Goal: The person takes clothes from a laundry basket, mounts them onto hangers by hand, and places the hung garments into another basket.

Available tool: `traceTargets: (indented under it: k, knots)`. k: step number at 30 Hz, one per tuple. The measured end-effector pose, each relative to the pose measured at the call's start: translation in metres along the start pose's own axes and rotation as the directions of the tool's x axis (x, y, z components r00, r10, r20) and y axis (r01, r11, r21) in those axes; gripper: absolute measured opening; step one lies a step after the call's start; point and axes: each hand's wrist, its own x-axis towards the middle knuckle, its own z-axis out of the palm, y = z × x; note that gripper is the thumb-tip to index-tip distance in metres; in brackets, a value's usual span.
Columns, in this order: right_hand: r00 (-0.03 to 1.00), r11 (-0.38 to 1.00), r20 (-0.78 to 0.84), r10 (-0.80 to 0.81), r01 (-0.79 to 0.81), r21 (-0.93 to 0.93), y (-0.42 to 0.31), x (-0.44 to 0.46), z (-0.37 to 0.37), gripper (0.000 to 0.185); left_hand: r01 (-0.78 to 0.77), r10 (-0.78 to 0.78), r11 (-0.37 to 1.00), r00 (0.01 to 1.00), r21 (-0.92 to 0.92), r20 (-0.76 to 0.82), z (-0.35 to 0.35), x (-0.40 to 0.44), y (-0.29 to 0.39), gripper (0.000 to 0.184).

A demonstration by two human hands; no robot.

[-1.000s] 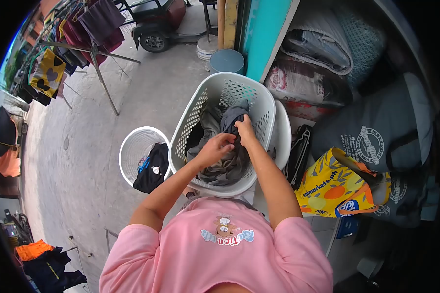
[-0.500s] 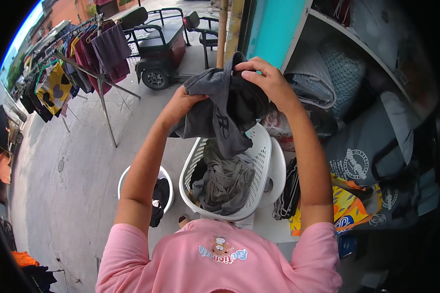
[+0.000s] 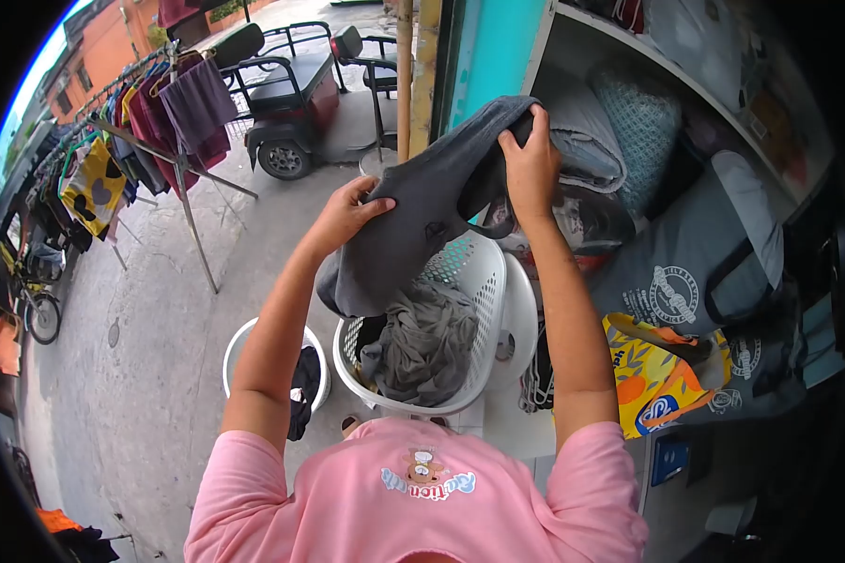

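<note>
A dark grey garment (image 3: 399,239) with a small dark emblem hangs stretched between my two hands, above a laundry basket. My left hand (image 3: 352,214) pinches its left side between thumb and fingers. Higher up, my right hand (image 3: 533,171) grips the upper right edge, beside a loop-like opening in the cloth. The white perforated basket (image 3: 491,319) stands below, close to my body. Crumpled grey clothes (image 3: 422,349) lie inside it. The garment's lower end hangs over the basket's far left rim.
A white bucket (image 3: 238,355) with dark clothes stands left of the basket. Clothes hang on a rack (image 3: 186,211) at the left, near a parked three-wheeler (image 3: 296,117). At right are shelves with bedding (image 3: 634,131), grey bags (image 3: 699,272) and a yellow bag (image 3: 671,375).
The bunched garment has been spread out and now hangs longer, tilted down to the left. My right hand has shifted to its upper right edge. The view has turned slightly right.
</note>
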Motion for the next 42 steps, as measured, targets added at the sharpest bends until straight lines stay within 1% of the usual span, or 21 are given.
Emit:
traceTargets:
  k: [1,2,3,5,9,13,15,17,19,20,22,25,27,28,29,31,32,35,36,39,42]
  knots:
    - [0.984,0.986,0.128,0.126,-0.139,0.095,-0.004,0.000,0.001,0.046,-0.138,0.151,0.977,0.986,0.161,-0.071,0.003,0.001,0.001,0.047]
    - [0.995,0.999,0.087,-0.054,0.054,0.011,-0.016,-0.002,-0.001,0.048,-0.255,0.306,0.911,0.945,0.325,-0.116,0.007,0.001,0.004,0.048]
    - [0.969,0.967,0.063,-0.237,0.242,-0.079,-0.027,-0.005,-0.002,0.050,-0.255,0.305,0.911,0.946,0.324,-0.113,0.014,0.002,0.012,0.048]
    - [0.932,0.941,0.137,-0.335,0.338,0.004,-0.038,-0.011,0.002,0.054,-0.356,0.337,0.919,0.933,-0.168,-0.128,0.030,0.004,0.032,0.048]
    - [0.866,0.928,0.342,-0.365,0.309,0.208,-0.023,-0.030,0.016,0.072,-0.215,0.224,0.934,0.975,-0.285,0.001,0.041,0.008,0.045,0.044]
    - [0.813,0.858,0.529,-0.243,-0.073,0.508,0.010,-0.045,-0.007,0.080,-0.070,0.147,0.840,0.984,-0.539,0.101,0.047,0.000,0.037,0.017]
    - [0.736,0.831,0.569,-0.366,-0.017,0.556,0.033,-0.048,-0.022,0.071,0.133,-0.002,0.863,0.966,-0.488,0.259,0.061,-0.015,0.050,0.024]
    - [0.578,0.832,0.722,-0.380,-0.126,0.540,0.047,-0.043,-0.062,0.038,0.281,-0.102,0.888,0.892,-0.363,0.441,0.062,-0.013,0.027,0.030]
    - [0.603,0.885,0.766,-0.225,-0.202,0.419,0.093,-0.045,-0.081,0.026,0.336,-0.135,0.829,0.896,-0.447,0.423,0.098,-0.026,0.030,0.034]
    - [0.739,0.872,0.672,-0.047,-0.298,0.389,0.121,-0.056,-0.086,0.017,0.338,-0.142,0.826,0.899,-0.450,0.414,0.105,-0.027,0.015,0.035]
    - [0.747,0.800,0.589,0.309,-0.539,0.265,0.190,-0.087,-0.097,0.016,0.337,-0.163,0.809,0.915,-0.481,0.368,0.115,-0.030,-0.032,0.033]
    - [0.567,0.637,0.487,0.664,-0.770,0.026,0.263,-0.168,-0.106,0.014,0.331,-0.189,0.789,0.932,-0.517,0.308,0.129,-0.039,-0.043,0.031]
    - [0.460,0.600,0.480,0.747,-0.777,-0.189,0.307,-0.243,-0.098,0.013,0.377,-0.298,0.731,0.926,-0.568,0.232,0.133,-0.046,-0.046,0.034]
    - [0.532,0.690,0.446,0.720,-0.617,-0.378,0.329,-0.284,-0.093,0.017,0.378,-0.319,0.724,0.925,-0.577,0.205,0.134,-0.048,-0.049,0.035]
    - [0.451,0.572,0.359,0.817,-0.565,-0.595,0.321,-0.301,-0.093,0.023,0.380,-0.332,0.729,0.924,-0.569,0.192,0.135,-0.051,-0.051,0.035]
    - [0.243,0.377,0.289,0.926,-0.535,-0.756,0.322,-0.335,-0.092,0.032,0.393,-0.405,0.719,0.907,-0.573,0.114,0.134,-0.057,-0.051,0.033]
    - [0.204,0.348,0.283,0.937,-0.494,-0.797,0.318,-0.342,-0.093,0.037,0.409,-0.431,0.719,0.897,-0.562,0.102,0.133,-0.061,-0.049,0.033]
    - [0.266,0.405,0.323,0.908,-0.369,-0.836,0.319,-0.369,-0.096,0.032,0.406,-0.463,0.744,0.886,-0.530,0.029,0.127,-0.069,-0.046,0.033]
    - [0.175,0.354,0.307,0.935,-0.443,-0.824,0.325,-0.376,-0.094,0.025,0.404,-0.454,0.744,0.890,-0.532,0.040,0.120,-0.071,-0.053,0.034]
    - [0.223,0.367,0.296,0.929,-0.427,-0.826,0.329,-0.382,-0.096,0.021,0.416,-0.511,0.756,0.858,-0.506,-0.057,0.116,-0.073,-0.057,0.040]
    - [0.486,0.469,0.238,0.841,-0.438,-0.767,0.330,-0.381,-0.102,0.018,0.468,-0.548,0.782,0.831,-0.412,-0.094,0.120,-0.068,-0.042,0.041]
